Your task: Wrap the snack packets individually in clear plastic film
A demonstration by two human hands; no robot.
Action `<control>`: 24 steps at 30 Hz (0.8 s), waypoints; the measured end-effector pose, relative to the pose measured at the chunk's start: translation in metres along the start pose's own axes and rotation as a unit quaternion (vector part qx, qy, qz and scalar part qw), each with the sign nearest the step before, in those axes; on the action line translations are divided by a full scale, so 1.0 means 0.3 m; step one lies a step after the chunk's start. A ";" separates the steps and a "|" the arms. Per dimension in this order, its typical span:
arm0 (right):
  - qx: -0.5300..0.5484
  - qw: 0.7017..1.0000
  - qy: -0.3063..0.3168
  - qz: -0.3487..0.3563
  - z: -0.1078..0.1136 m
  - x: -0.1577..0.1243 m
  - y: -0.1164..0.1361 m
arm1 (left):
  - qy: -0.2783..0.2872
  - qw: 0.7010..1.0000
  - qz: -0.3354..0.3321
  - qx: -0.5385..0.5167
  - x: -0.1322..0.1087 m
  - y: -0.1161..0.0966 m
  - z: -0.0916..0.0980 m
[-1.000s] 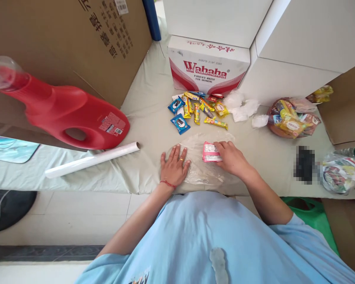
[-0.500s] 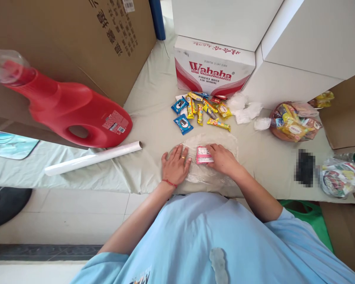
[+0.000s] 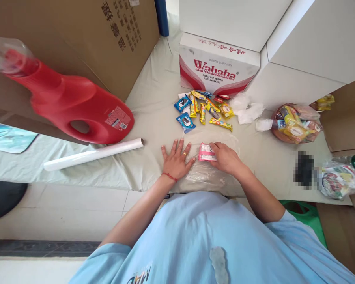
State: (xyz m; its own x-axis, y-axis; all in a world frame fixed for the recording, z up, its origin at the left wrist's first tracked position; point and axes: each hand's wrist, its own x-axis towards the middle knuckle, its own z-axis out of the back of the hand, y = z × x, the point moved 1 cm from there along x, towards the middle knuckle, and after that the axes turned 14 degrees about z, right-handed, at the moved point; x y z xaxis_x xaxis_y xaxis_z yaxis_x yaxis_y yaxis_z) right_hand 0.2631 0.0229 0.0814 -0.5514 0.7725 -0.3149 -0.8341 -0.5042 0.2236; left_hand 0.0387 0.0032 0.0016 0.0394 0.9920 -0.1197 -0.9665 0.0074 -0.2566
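A sheet of clear plastic film (image 3: 207, 177) lies spread on the cloth-covered surface in front of me. On it rests a small pink-and-white printed packet (image 3: 205, 152). My right hand (image 3: 226, 158) grips the packet's right side, its fingers curled over the edge. My left hand (image 3: 176, 161) lies flat at the film's left edge with fingers spread, holding nothing; the thumb points toward the packet. Beyond the film is a loose pile of wrapped snacks: blue packets (image 3: 186, 122) and yellow sticks (image 3: 221, 124).
A white roll (image 3: 94, 154) and a large red jug (image 3: 83, 106) lie to the left by a cardboard box (image 3: 85, 39). A Wahaha carton (image 3: 219, 65) stands behind the snacks. Toward the right are crumpled white plastic (image 3: 250, 112), a snack basket (image 3: 286, 138) and a bagged bundle (image 3: 337, 177).
My left hand's fingers have spread wider apart on the surface. My right hand stays on the pink-and-white packet. The whole view has shifted slightly.
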 end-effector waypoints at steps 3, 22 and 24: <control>-0.017 1.000 0.007 -0.004 -0.001 0.005 0.007 | 0.006 1.000 0.007 0.000 -0.003 -0.002 0.003; -0.032 0.999 0.018 0.025 0.006 0.009 0.010 | -0.011 1.000 0.006 -0.023 -0.014 -0.004 0.000; -0.027 0.999 0.021 0.025 -0.004 0.015 0.011 | -0.007 1.000 0.005 -0.029 -0.011 0.001 0.004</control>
State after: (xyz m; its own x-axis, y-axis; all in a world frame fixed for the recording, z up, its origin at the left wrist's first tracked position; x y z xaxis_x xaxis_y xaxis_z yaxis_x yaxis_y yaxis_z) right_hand 0.2579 0.0244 0.0796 -0.5908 0.7304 -0.3426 -0.8050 -0.5620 0.1900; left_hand 0.0380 -0.0001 0.0031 0.0254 0.9937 -0.1093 -0.9505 -0.0099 -0.3106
